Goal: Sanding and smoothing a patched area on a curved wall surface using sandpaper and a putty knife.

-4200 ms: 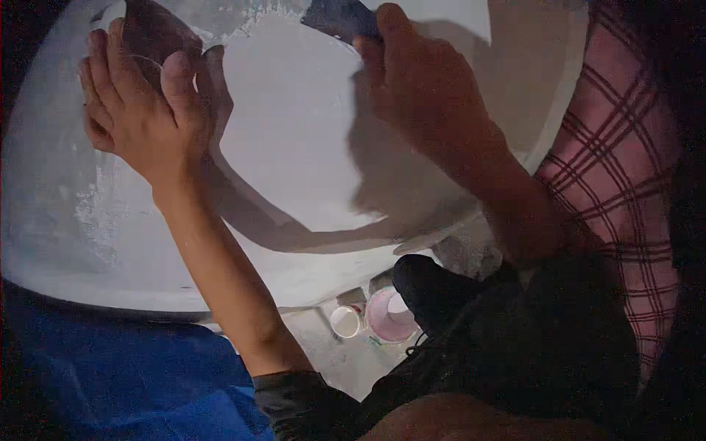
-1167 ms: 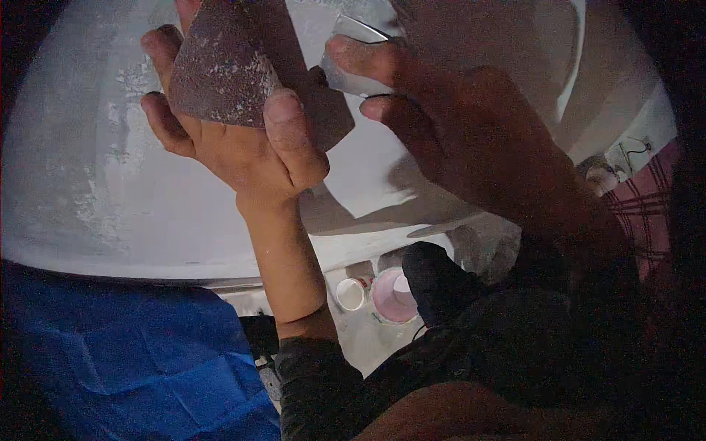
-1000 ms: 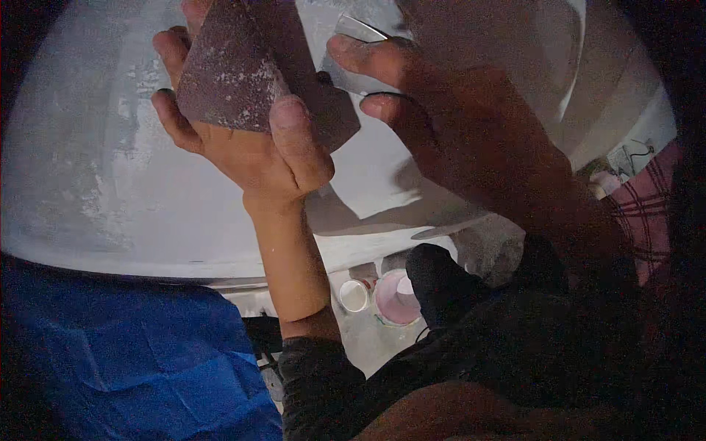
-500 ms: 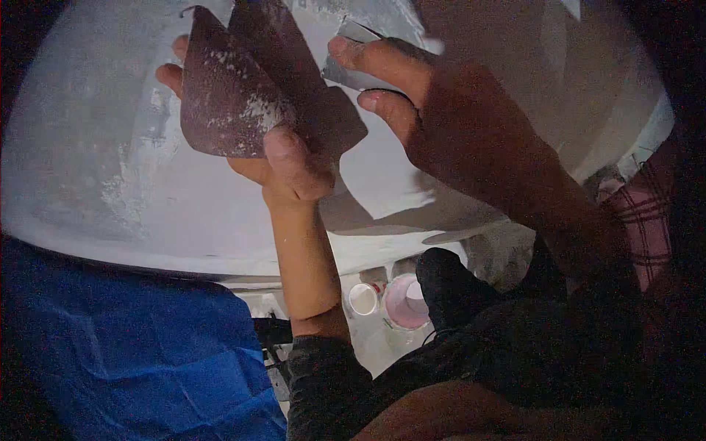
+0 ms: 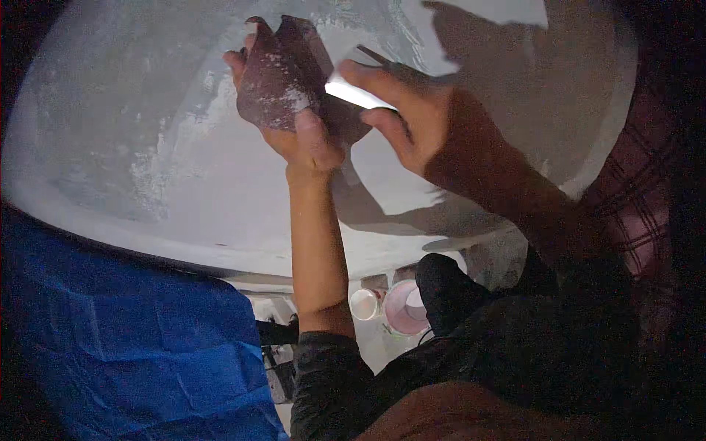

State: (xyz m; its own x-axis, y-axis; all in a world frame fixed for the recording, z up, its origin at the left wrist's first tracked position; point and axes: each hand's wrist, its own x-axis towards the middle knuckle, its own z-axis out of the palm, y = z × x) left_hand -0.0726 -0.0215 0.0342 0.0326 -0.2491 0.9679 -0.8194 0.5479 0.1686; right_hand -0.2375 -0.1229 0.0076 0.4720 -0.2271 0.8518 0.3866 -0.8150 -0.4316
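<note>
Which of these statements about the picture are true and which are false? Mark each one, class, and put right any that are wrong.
1. The left hand holds a dark brown sheet with pale specks. True.
2. The right hand is empty. False: it grips a flat shiny tool.
3. The white cup is to the left of the pink container. True.
4. The blue covering is at the upper right. False: it is at the lower left.
5. A plaid cloth shows on the right side. True.
</note>
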